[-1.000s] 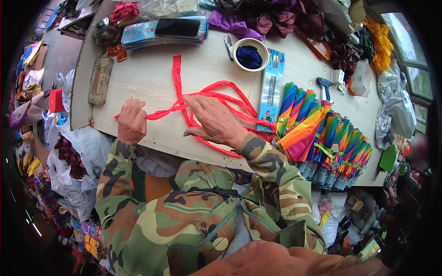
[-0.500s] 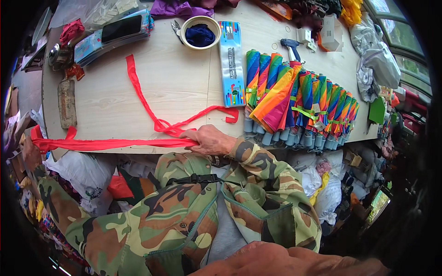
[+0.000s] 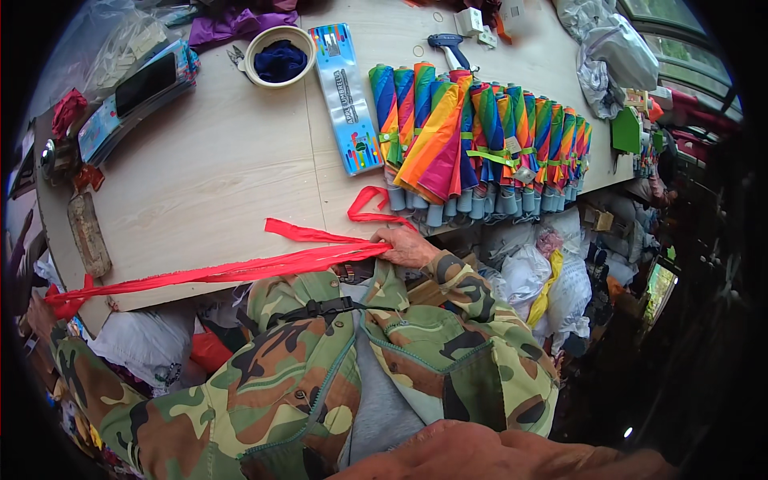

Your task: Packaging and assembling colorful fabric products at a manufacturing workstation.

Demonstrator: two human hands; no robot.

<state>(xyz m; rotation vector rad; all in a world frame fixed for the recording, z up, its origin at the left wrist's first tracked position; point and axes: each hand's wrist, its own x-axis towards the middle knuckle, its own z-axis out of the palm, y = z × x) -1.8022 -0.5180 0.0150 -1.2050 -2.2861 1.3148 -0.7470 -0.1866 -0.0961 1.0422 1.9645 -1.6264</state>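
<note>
A long red cloth strip [image 3: 216,273] stretches taut in gathered lengths along the near edge of the table. My right hand [image 3: 406,246] is closed round it in front of my waist, just below the umbrellas. One loose tail lies to the left of that hand, and another loops up onto the table beyond it. At the far left, dim at the picture's rim, my left hand [image 3: 40,314] grips the strip's other end, where it bunches up; its fingers barely show. Several folded rainbow umbrellas [image 3: 488,152] with grey-blue handles lie in a row beyond my right hand.
On the wooden table [image 3: 200,152] are a flat umbrella sleeve [image 3: 346,104], a bowl with dark blue cloth [image 3: 279,62], a blue tagging gun [image 3: 450,48], a phone [image 3: 146,85] on a stack of sleeves, and a worn block [image 3: 89,234]. White bags [image 3: 148,350] crowd below the edge.
My right hand has moved right with the strip, drawing its loose tails along the table toward me. The strip between my hands is longer. The view has turned, shifting the table leftward.
</note>
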